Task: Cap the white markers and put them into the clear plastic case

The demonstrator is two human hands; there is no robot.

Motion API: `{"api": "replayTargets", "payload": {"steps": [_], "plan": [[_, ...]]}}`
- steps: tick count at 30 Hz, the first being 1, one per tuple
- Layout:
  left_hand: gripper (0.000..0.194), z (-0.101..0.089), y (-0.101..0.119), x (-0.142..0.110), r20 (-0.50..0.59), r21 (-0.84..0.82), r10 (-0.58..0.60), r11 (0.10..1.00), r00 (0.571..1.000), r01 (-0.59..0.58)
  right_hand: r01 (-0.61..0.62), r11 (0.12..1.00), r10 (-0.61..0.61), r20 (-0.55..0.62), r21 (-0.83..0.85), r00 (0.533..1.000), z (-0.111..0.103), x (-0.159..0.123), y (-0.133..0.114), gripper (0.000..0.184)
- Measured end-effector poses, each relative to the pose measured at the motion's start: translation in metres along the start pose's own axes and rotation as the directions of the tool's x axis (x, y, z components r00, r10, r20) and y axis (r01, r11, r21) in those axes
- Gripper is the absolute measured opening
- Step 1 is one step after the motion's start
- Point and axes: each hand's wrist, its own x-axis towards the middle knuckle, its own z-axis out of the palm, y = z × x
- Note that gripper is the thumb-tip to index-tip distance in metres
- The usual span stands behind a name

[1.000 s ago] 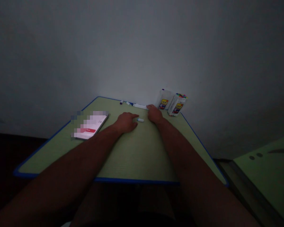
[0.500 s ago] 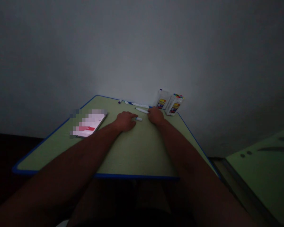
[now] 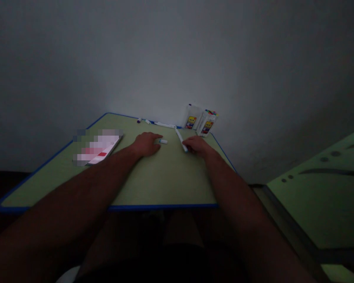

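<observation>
My left hand (image 3: 146,143) lies palm down on the green desk (image 3: 153,177), its fingertips touching a small white pen cap (image 3: 163,141). My right hand (image 3: 197,146) is closed round the lower end of a white marker pen (image 3: 179,138), which points away toward the wall. Another white marker (image 3: 164,125) lies along the desk's far edge, with two loose caps (image 3: 143,121) left of it.
Two clear packs of markers (image 3: 199,121) lean against the wall at the desk's far right corner. A flat white and red object (image 3: 98,148) lies on the left part of the desk. A second green desk (image 3: 321,196) stands to the right across a narrow gap.
My right hand took a white marker from the far edge and drew it back toward me. My left hand stayed by the cap. The view swung slightly right.
</observation>
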Motion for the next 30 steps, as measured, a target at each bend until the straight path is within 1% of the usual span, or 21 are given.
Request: {"api": "replayTargets", "payload": {"steps": [3,6,9,12,17,21,26,28,30], "plan": [[0.057,0.0,0.001,-0.001,0.025,0.029,-0.004,1.0,1.0,0.003,-0.036,0.976,0.035,0.011,0.214,0.999,0.001,-0.003,0.002,0.029],[0.059,0.0,0.002,0.0,0.038,0.063,0.006,0.998,0.999,-0.008,-0.066,0.949,0.067,0.007,0.309,0.998,0.003,-0.004,0.0,0.029],[0.06,0.002,0.002,0.001,0.048,0.094,0.018,0.995,0.999,-0.023,-0.055,0.941,0.06,-0.005,0.333,0.998,0.004,-0.004,0.0,0.029],[0.057,0.005,0.003,0.004,0.035,0.109,0.01,0.994,0.999,-0.014,-0.041,0.934,0.043,0.002,0.356,0.999,0.005,-0.003,0.002,0.027],[0.039,0.009,0.006,0.008,-0.001,0.126,-0.036,0.991,0.999,0.036,-0.068,0.918,0.065,0.02,0.392,0.998,0.007,-0.002,0.002,0.025],[0.033,0.006,0.01,0.008,-0.011,0.147,-0.049,0.988,0.999,0.05,-0.076,0.893,0.064,0.041,0.443,0.997,0.009,-0.005,-0.001,0.02],[0.026,-0.003,0.019,-0.001,-0.066,0.069,-0.102,0.992,0.993,0.107,-0.063,0.869,0.02,0.093,0.492,0.995,0.01,-0.008,-0.002,0.018],[0.024,-0.005,0.023,-0.005,-0.089,0.029,-0.115,0.993,0.989,0.118,-0.041,0.869,-0.002,0.088,0.493,0.996,0.01,-0.008,-0.002,0.018],[0.023,-0.006,0.026,-0.007,-0.103,0.004,-0.104,0.994,0.989,0.105,-0.019,0.876,-0.02,0.077,0.482,0.997,0.01,-0.01,-0.001,0.019]]}}
